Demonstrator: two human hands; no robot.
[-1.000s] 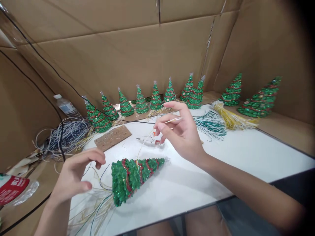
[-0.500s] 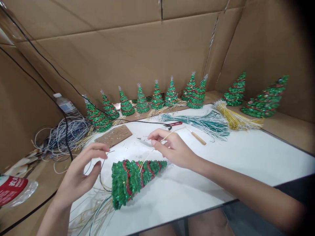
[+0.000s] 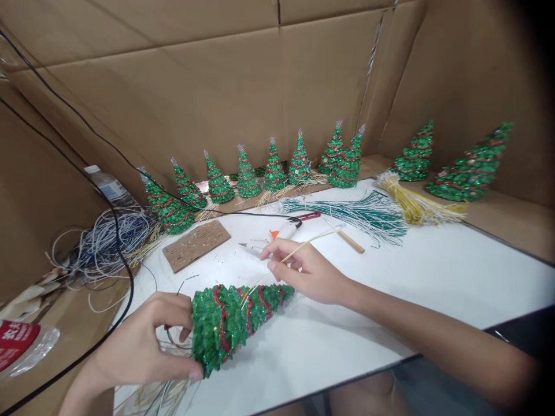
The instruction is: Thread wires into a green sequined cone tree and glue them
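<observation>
From where I'm standing, taking the green glitter Xmas tree [image 3: 238,326] as clock centre: it's on its side on the white tabletop [image 3: 433,271], near edge, tip pointing approx. 2-3 o'clock, red garland wound round it. L hand [image 3: 150,341] is at 9, thumb & fingers closed on the tree's base rim, w/ loose wire ends trailing out beside it. R hand [image 3: 312,271] is at 2, above the tip, a pale yellow wire [image 3: 321,236] pinched btw thumb & index; one end meets the tree's side, the other sticks out past the knuckles.

At 11, a brown scored board [image 3: 197,244]. At 10, a navy & white wire tangle [image 3: 115,240], w/ a clear plastic bottle [image 3: 110,186] just behind. Approx. 1: red-handled snips [image 3: 307,216] & a green-white wire bundle [image 3: 358,211]. At 2: a wood-handled tool [image 3: 351,241], then a yellow-white wire bundle [image 3: 403,199] farther out. Eight small upright trees [image 3: 248,176] line the back, 11 to 1, below the cardboard wall [image 3: 173,110]; two more trees [image 3: 470,167] at 2.
</observation>
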